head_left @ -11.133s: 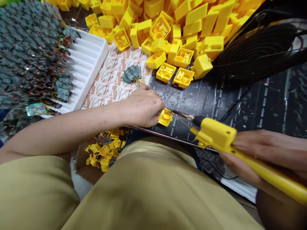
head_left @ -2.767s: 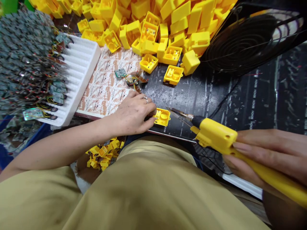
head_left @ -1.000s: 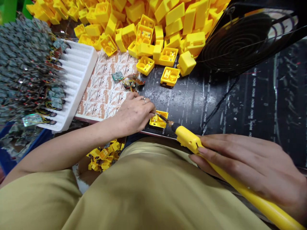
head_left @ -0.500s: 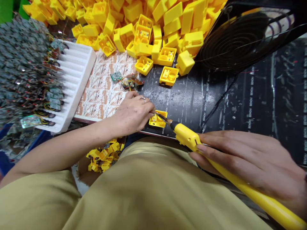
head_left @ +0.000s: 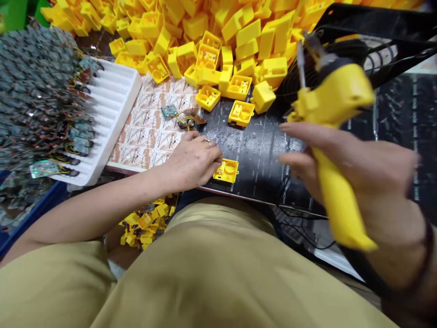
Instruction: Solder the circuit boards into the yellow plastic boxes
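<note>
Head view. An open yellow casing (head_left: pixel 229 172), the landmark for all positions given, lies on the black counter (head_left: pixel 259 182). Left hand (head_left: pixel 194 159): fingers curled at the casing's left end, holding it; the exact fingertip contact is hidden. Right hand (head_left: pixel 367 166): wrapped about the handle of a yellow soldering gun (head_left: pixel 341 98), blurred, raised beyond and to the right of the casing, the tip well apart from it. Beyond and to the left of the casing lies a wired circuit board (head_left: pixel 170 110); farther beyond it rises a heap of yellow housings (head_left: pixel 196 27); well to its left stands a white foam tray (head_left: pixel 114 91) bearing massed boards (head_left: pixel 37 86). Likely hazards: a loosened left hold would let the light casing skid on the smooth counter, spoiling the aim of any tool; a tip brought in off line, if hot, could burn the fingers beside the casing or scar its plastic; a careless shift of the left hand could snag the wired board's thin leads and strain their joints
</note>
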`<state>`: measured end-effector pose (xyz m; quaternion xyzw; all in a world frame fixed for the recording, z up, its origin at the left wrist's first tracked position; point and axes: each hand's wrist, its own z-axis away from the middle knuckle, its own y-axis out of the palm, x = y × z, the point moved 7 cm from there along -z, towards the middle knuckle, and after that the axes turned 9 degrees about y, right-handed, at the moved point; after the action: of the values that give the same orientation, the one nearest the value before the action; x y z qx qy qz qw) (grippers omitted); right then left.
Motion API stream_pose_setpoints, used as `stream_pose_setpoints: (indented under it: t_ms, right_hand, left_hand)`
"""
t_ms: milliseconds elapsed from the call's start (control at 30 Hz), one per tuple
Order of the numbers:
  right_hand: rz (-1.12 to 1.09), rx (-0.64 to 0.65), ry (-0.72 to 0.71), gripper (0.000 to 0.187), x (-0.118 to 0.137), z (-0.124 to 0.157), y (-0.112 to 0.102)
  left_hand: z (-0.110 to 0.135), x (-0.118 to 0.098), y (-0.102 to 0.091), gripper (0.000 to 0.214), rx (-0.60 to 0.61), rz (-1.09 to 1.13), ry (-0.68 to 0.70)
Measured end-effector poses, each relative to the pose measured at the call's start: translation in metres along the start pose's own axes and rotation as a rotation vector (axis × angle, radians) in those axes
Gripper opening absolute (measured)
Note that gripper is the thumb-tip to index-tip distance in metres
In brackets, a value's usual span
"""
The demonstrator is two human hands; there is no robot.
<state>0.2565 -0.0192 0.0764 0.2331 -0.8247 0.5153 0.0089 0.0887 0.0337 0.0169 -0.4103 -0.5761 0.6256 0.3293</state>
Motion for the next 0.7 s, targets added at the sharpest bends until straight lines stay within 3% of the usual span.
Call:
stream_pose_setpoints:
  t_ms: [33, 100, 200, 300, 400, 567, 700]
  right_hand:
    - [0.011, 0.013, -0.048, 0.024, 0.001, -0.011, 0.011]
    - [0.052, 0.048, -0.095, 0.034, -0.003, -0.031, 0.037]
    - [0.124, 0.112, -0.120, 0.045, -0.018, -0.053, 0.077]
    - [0.143, 0.160, -0.149, 0.048, -0.027, -0.061, 0.097]
    - [0.066, 0.162, -0.197, 0.035, -0.021, -0.052, 0.084]
    - [-0.087, 0.132, -0.200, 0.018, -0.004, -0.003, 0.039]
    - [-0.141, 0.097, -0.187, 0.028, -0.006, 0.027, 0.036]
  left_hand:
    - [0.000, 0.000, -0.001, 0.028, -0.006, 0.006, -0.007]
    - [0.004, 0.004, -0.010, 0.024, -0.067, 0.050, -0.028]
    - [0.017, 0.020, -0.044, 0.022, -0.302, 0.183, -0.125]
    - [0.036, 0.032, -0.075, 0.017, -0.528, 0.248, -0.182]
    - [0.042, 0.024, -0.075, 0.012, -0.515, 0.181, -0.073]
    - [0.050, -0.003, -0.043, 0.013, -0.460, -0.047, 0.149]
    - [0.047, -0.013, -0.017, 0.049, -0.366, -0.096, 0.140]
